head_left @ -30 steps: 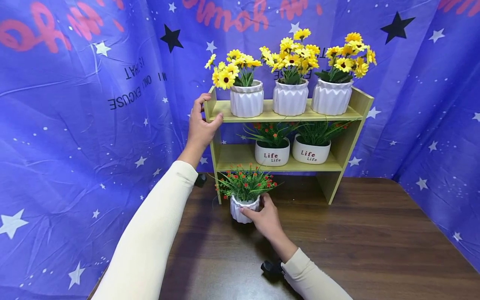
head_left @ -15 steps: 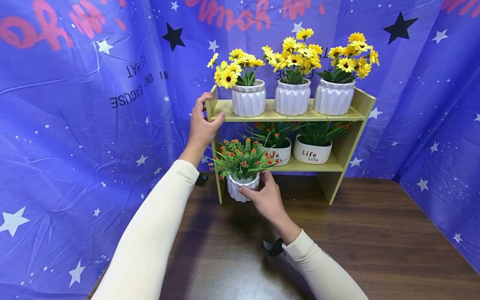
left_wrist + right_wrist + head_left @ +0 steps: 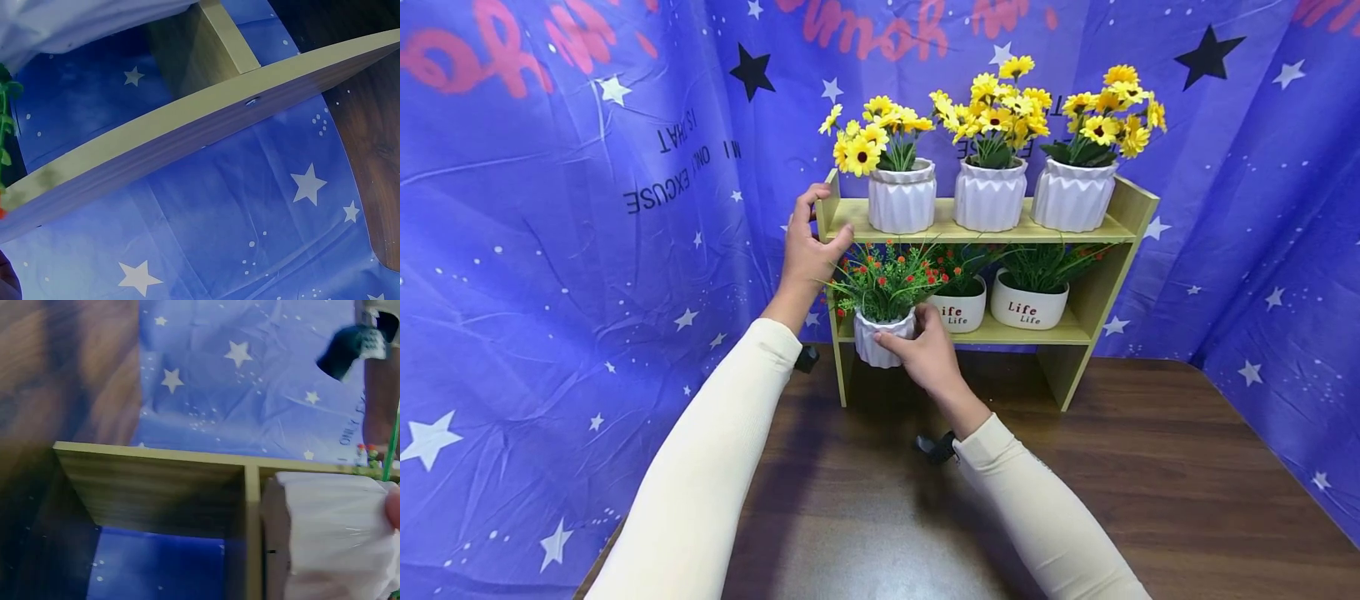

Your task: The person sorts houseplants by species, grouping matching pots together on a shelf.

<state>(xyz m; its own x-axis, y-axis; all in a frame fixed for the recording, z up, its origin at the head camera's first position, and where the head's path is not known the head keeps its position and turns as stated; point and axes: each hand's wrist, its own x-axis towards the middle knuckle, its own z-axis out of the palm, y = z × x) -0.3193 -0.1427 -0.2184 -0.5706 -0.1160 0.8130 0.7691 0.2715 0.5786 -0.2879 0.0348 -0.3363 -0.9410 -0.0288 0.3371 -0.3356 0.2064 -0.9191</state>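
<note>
My right hand (image 3: 931, 357) grips a white ribbed flowerpot (image 3: 874, 340) by its right side, thumb in front. Green foliage with small red flowers (image 3: 887, 279) rises from the pot. It is held off the table, in front of the left end of the middle board of a small wooden shelf (image 3: 1101, 300). Up at the shelf's top left corner, my left hand (image 3: 807, 258) holds the side panel, thumb on the front edge and fingers behind. The right wrist view shows the pot (image 3: 340, 537) close up beside the shelf's leg. Mostly shelf panel (image 3: 187, 115) fills the left wrist view.
Three white pots with yellow flowers, among them a middle one (image 3: 990, 196), stand on the top board. Two white "Life" planters, the right one (image 3: 1030, 307) fully visible, sit on the middle board. A brown table (image 3: 1150, 483) lies below; a blue star-print curtain (image 3: 587, 333) surrounds it.
My right hand has lifted the flowerpot from near the table up to the middle board's height. The left hand stays on the shelf corner.
</note>
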